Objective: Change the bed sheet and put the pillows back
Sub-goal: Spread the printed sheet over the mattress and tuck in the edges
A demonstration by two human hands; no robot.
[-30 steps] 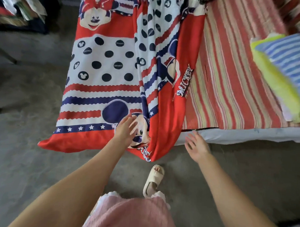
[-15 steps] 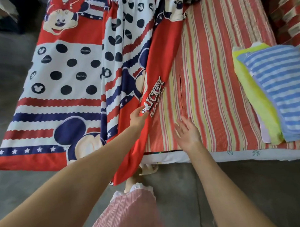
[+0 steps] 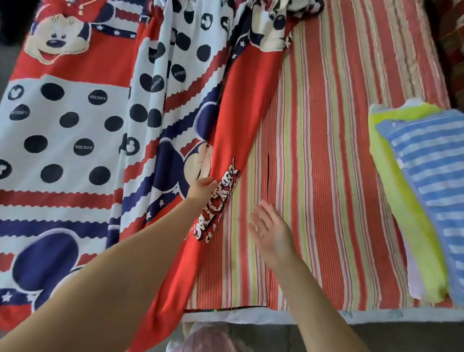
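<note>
The red, white and navy cartoon-print bed sheet lies bunched over the bed's left half, its red edge pinched by the left hand. The right hand hovers, fingers spread, over the bare red-striped mattress cover. A one-handed tug could drag the sheet crooked or onto the floor.

We see even, soft daylight on the bed sheet — no glare, faint shadows. Wide-angle bending curves the edges, and the pillows at right smear with motion blur — corners dim.
</note>
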